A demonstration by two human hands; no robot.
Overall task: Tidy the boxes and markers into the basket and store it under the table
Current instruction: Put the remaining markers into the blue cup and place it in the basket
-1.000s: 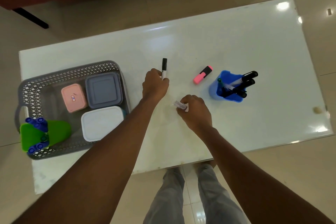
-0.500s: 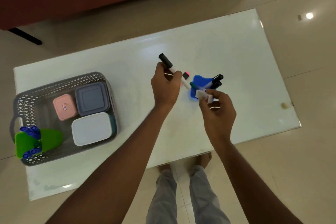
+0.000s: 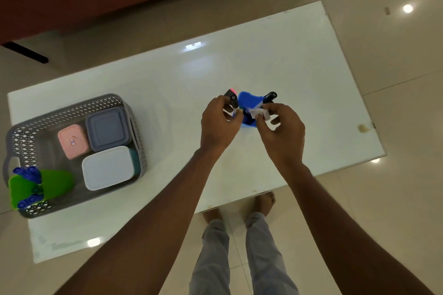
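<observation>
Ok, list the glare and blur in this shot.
Head view: lamp glare spots on the white table, at its far edge and near-left corner, and on the floor; the black marker in the left hand and the white piece in the right hand are blurred.

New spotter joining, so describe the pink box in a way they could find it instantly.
Start at the white table, then the grey lattice basket at its left end. Three lidded boxes lie inside; the pink box is the leftmost, beside the grey-blue box. It is the smallest and the only pink one.
</observation>
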